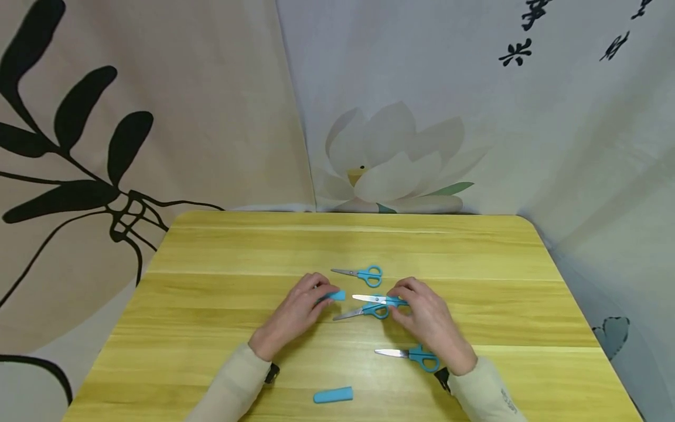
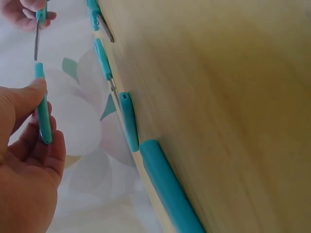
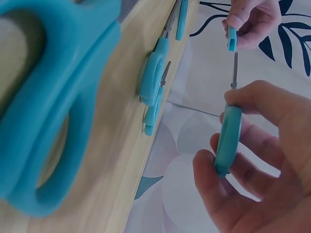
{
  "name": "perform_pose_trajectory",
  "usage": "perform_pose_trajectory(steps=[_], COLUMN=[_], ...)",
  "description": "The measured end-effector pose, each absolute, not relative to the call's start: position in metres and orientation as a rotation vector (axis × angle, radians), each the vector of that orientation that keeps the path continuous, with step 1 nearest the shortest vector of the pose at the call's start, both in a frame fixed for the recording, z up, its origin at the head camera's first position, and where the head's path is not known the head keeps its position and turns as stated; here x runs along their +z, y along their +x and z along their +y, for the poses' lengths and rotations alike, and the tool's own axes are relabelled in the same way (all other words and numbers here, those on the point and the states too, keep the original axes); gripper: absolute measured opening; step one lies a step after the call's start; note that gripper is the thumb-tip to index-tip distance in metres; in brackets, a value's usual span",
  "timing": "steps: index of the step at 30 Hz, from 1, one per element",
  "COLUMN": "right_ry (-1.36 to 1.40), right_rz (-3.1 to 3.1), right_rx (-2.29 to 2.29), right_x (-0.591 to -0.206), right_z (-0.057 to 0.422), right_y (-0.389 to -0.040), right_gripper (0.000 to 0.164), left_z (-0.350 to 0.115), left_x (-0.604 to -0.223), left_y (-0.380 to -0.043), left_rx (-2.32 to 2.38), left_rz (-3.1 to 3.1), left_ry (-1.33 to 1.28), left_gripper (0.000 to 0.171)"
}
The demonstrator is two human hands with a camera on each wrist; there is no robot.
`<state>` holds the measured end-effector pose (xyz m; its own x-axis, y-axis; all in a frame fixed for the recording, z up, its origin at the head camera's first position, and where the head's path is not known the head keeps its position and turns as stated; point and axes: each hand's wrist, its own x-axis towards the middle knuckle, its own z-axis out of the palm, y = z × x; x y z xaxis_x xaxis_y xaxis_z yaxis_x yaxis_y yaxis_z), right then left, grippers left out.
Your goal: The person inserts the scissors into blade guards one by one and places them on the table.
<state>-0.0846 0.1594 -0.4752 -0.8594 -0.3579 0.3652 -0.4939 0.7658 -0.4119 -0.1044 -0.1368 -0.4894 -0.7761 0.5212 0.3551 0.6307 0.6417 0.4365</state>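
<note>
My left hand (image 1: 304,306) pinches a light-blue scissors sheath (image 1: 337,295) between thumb and fingers, its open end toward the right. Across from it, my right hand (image 1: 426,313) holds a small pair of scissors (image 1: 377,299) by the blue handles, blades closed and pointing left. A small gap separates the blade tip from the mouth of the sheath; in the right wrist view the sheath's opening (image 3: 232,44) faces the tip. Below the held pair, a second pair of scissors (image 1: 377,310) lies on the table, partly overlapped in the head view.
Another pair of scissors (image 1: 371,275) lies farther back, and one (image 1: 423,357) is below my right wrist. A loose blue sheath (image 1: 333,395) rests near the front. The left wrist view shows a further sheath (image 2: 129,121) on the wooden table (image 1: 237,252). Printed curtains hang behind.
</note>
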Motion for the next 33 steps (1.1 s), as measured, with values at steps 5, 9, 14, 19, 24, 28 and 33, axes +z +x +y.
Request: perform_pose_trajectory(steps=[5,9,14,19,24,28,33], right_ry=[0.675,0.682,0.680,0.679,0.681,0.681,0.683], right_rz=[-2.680,-2.673,-2.689,-2.687,-2.684,-2.690,-2.701], right_rx=[0.731,0.731,0.728,0.730,0.724,0.723,0.731], right_x=[-0.4772,-0.4778,-0.4786,-0.4792,-0.4793,-0.4793,-0.4784], right_z=[0.1570,0.1555,0.1551,0.1548,0.1533,0.1518,0.1514], right_y=[-0.0845,-0.0846,-0.0850,-0.0854,-0.0853,-0.0853,-0.0852], right_gripper=[0.023,0.024,0.024,0.024,0.025,0.025,0.024], left_z=[-0.1359,-0.1354,-0.1335,-0.1310,-0.1306,-0.1306,-0.1298], left_x=[-0.4916,-0.4926,-0.4924,-0.4911,-0.4912,-0.4920,-0.4929], left_y=[-0.1041,-0.1036,-0.1035,-0.1031,-0.1023,-0.1025,-0.1030], left_rx=[-0.809,-0.815,-0.819,-0.816,-0.822,-0.825,-0.828], left_rz=[-2.661,-2.661,-2.652,-2.640,-2.656,-2.690,-2.700], left_ry=[-0.961,-0.977,-0.983,-0.982,-0.980,-0.973,-0.978], left_gripper=[0.021,0.021,0.020,0.020,0.020,0.020,0.020])
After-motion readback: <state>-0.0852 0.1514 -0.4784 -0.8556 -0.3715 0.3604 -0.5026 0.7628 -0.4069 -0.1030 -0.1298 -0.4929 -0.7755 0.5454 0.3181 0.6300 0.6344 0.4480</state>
